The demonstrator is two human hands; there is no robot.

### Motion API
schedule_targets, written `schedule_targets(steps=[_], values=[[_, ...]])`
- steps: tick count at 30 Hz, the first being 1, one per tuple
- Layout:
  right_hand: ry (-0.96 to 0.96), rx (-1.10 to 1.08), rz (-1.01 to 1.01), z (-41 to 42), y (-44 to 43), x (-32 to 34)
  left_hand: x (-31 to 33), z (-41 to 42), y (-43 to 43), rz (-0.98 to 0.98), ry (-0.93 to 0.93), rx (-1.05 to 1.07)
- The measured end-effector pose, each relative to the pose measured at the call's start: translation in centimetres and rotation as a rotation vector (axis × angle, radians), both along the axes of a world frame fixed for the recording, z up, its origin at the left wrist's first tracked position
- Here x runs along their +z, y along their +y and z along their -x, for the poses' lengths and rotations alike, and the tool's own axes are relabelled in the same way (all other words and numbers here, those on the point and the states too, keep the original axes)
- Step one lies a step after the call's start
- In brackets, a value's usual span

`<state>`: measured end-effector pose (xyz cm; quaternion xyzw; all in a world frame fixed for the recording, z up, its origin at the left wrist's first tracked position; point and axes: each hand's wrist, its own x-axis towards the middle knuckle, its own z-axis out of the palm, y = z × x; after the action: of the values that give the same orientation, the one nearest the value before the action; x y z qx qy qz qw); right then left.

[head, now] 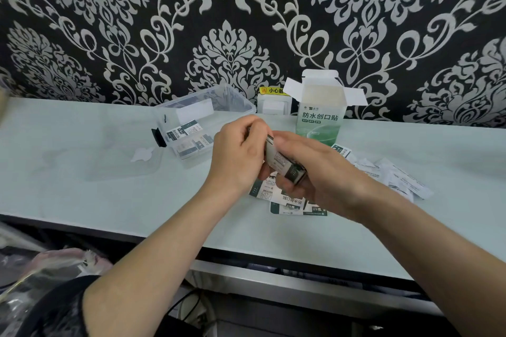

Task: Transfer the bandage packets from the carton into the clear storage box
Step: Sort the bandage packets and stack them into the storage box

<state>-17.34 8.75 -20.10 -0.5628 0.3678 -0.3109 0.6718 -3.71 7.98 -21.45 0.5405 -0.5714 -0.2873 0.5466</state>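
Several bandage packets [284,165], stacked, clasped by curled fingers of both left grip [238,156] and right grip [309,169]; loose packets [286,201] on desk [82,172] beneath grips; clear storage box [235,102] beyond left grip; open carton [319,120] beyond right grip.

2 hands [238,156] [309,172], 1 carton [319,117], 1 clear storage box [242,103], 1 lid [123,164]; packets [397,178] uncountable.

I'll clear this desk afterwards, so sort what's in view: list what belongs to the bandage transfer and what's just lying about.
Job: packet stack held in left hand and right hand; open bandage carton; part-filled clear storage box; its lid; loose packets on table.
Lying about: wall socket with yellow warning sticker; plastic bags below the table.
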Motion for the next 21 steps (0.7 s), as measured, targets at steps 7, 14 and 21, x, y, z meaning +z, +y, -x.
schedule_targets(steps=[7,14,21], values=[[-0.074,-0.045,-0.087,-0.2,0.1,-0.8,0.5,0.0,0.3,0.105,-0.083,0.107],[0.1,-0.062,0.08,-0.3,0.4,-0.4,0.1,-0.7,-0.4,0.141,-0.282,0.179],[0.285,-0.273,0.323,-0.4,-0.1,-0.6,0.9,-1.5,-1.6,-0.217,-0.225,-0.01]])
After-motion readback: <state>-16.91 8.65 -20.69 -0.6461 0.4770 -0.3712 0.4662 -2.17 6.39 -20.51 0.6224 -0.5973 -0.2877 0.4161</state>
